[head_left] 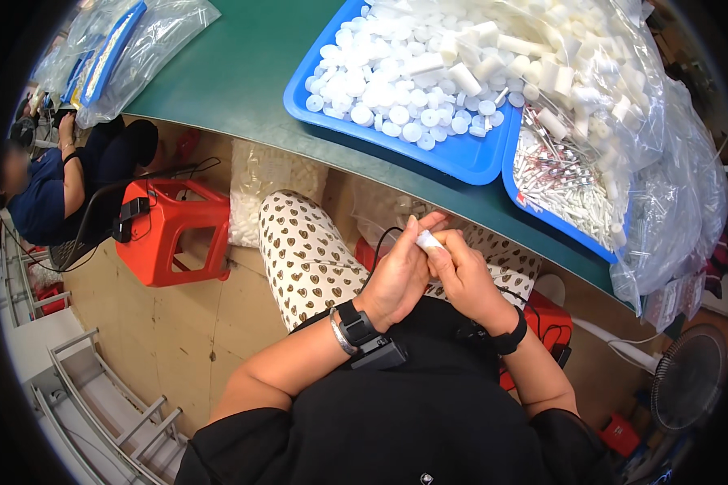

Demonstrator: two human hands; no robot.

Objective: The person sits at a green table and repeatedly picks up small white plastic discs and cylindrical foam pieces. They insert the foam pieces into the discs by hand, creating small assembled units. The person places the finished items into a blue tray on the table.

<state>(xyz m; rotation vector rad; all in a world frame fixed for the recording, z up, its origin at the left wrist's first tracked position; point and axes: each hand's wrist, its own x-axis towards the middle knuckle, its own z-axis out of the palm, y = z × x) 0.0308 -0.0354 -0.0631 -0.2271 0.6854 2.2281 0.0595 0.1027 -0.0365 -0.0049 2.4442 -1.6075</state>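
Note:
Above my lap, both hands come together at a small white plastic cylinder [429,240]. My right hand [471,283] pinches it between thumb and bent fingers. The fingers of my left hand [398,279] close around its other end, partly hiding it. Just beyond my hands, on the table, a blue tray [473,166] carries many white plastic discs [412,117] and short white cylinders [465,79]. Beside it, a second blue tray [542,217] holds a heap of thin white pieces with wire-like ends [562,174].
The green table's [226,89] edge runs between my lap and the trays. Clear plastic bags [679,186] drape over the right side. A red stool [174,230] and a seated person [52,190] are at left. A fan [687,376] stands at lower right.

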